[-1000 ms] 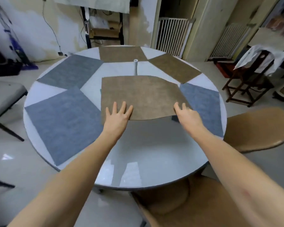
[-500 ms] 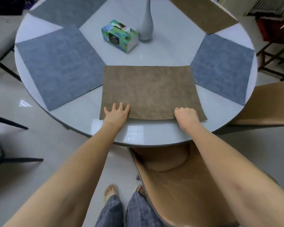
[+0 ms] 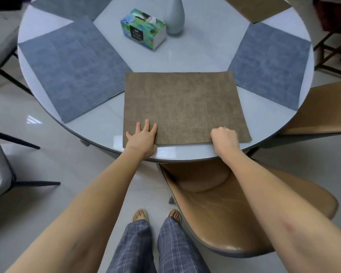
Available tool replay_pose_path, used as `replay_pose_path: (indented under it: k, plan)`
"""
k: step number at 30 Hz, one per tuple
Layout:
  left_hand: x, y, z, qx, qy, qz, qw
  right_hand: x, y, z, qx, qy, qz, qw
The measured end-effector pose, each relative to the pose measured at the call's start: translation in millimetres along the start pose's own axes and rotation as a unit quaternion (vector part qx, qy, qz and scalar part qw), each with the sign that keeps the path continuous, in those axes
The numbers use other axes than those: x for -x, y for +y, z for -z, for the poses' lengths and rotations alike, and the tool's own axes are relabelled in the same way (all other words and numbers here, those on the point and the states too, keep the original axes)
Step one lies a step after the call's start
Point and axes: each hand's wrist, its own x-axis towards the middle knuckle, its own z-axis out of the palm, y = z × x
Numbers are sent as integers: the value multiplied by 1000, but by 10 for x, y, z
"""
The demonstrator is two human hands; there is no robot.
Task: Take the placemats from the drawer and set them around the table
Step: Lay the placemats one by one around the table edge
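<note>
Two hands rest on the near edge of a brown placemat [image 3: 185, 107] lying flat at the lower middle of the round surface [image 3: 110, 125]. The left hand [image 3: 143, 137] lies flat, fingers spread straight on the mat's lower left corner, a wide grip holding nothing. The right hand [image 3: 224, 138] has its fingers curled at the mat's lower right edge; whether they pinch it I cannot tell. Blue placemats lie at left [image 3: 71, 69] and right [image 3: 270, 64]. A tissue box [image 3: 143, 29] and pale vase [image 3: 174, 14] stand at top centre, just beside each other.
</note>
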Motion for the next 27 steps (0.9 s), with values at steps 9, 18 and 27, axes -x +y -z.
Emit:
replay_pose_path:
  k: [9,18,27]
  plan:
    - [67,-32,-83,26,18,-19,999,126,-53,-5,-9,-21,-12,1000]
    - [133,1,-184,40,30,-12,999,230,-69,-70,-24,-34,-16,999]
    - [149,40,-338,50,32,0,998,254,-84,-102,1,-43,5,999]
